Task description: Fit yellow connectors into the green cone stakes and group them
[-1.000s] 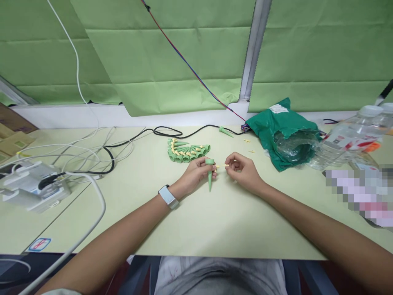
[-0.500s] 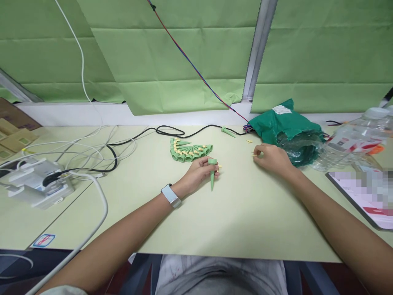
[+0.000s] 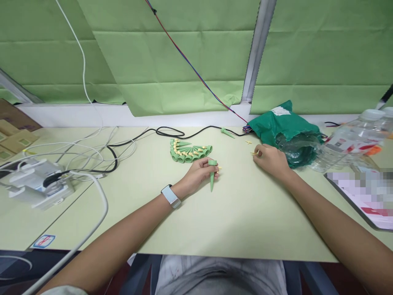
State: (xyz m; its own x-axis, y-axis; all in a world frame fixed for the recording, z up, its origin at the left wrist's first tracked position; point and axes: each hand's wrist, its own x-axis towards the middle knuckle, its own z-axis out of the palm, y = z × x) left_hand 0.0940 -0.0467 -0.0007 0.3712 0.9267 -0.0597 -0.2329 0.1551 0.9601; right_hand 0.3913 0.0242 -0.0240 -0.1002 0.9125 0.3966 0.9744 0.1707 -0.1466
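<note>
Over the middle of the table, my left hand [image 3: 202, 174] is closed around a green plastic watering spike [image 3: 211, 180], wide cap up and point down. A small yellow piece sticks out to the right at the fingers; how it joins the spike is hidden. To the right, my right hand [image 3: 272, 159] pinches a small yellow valve piece [image 3: 253, 153] between thumb and finger, low over the table. Another yellow valve piece [image 3: 248, 142] lies just beyond it. Behind my left hand several green spikes with yellow valves [image 3: 192, 152] lie fanned out. One single green spike [image 3: 227, 133] lies farther back.
At the right stand a torn green plastic bag [image 3: 285, 123], clear bottles [image 3: 353, 137] and a tablet-like device [image 3: 359, 200]. A white power strip [image 3: 39, 184] with tangled cables lies at the left. A black cable [image 3: 196, 134] runs along the back.
The yellow valve piece in my right hand now shows more clearly between the fingertips, slightly lifted. My left hand holds the watering spike almost unmoved.
</note>
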